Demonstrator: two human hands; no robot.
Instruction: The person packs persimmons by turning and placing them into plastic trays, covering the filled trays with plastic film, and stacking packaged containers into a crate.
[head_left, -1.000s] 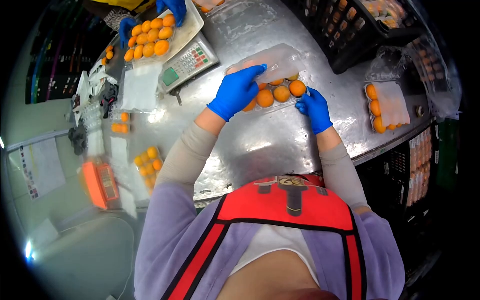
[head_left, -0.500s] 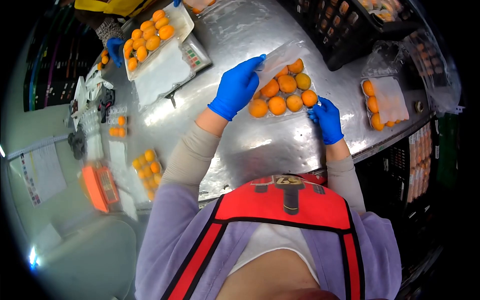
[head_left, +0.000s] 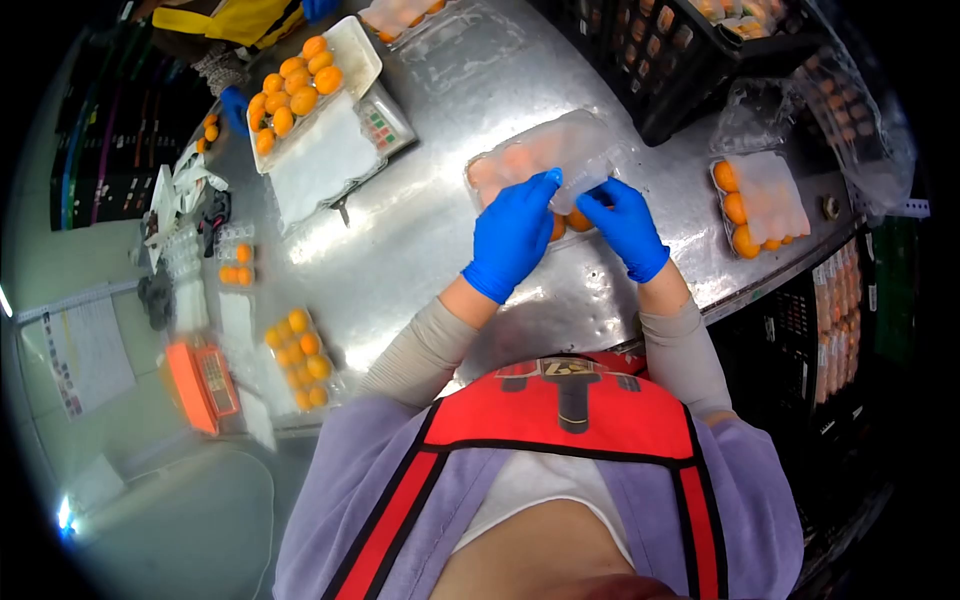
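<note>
A white translucent sheet (head_left: 545,148) lies over the orange fruit in a clear plastic tray (head_left: 474,190) on the metal table. My left hand (head_left: 515,232), in a blue glove, pinches the sheet's near edge. Close beside it, my right hand (head_left: 624,226), also gloved in blue, has its fingers together at the tray's near right corner; what they hold is hidden. Some orange fruit (head_left: 577,218) shows uncovered between my hands. The sheet hides most of the rest, which shows through faintly.
At the upper left, a co-worker's blue-gloved hand (head_left: 235,108) is beside a fruit tray on a scale (head_left: 385,128). A black crate (head_left: 690,60) stands at the upper right. A half-covered fruit tray (head_left: 765,200) lies right, an orange device (head_left: 203,385) lower left.
The sheet has come down over the fruit, which was mostly uncovered half a second ago. My left hand has moved right and nearer to me, and my right hand has shifted left toward it.
</note>
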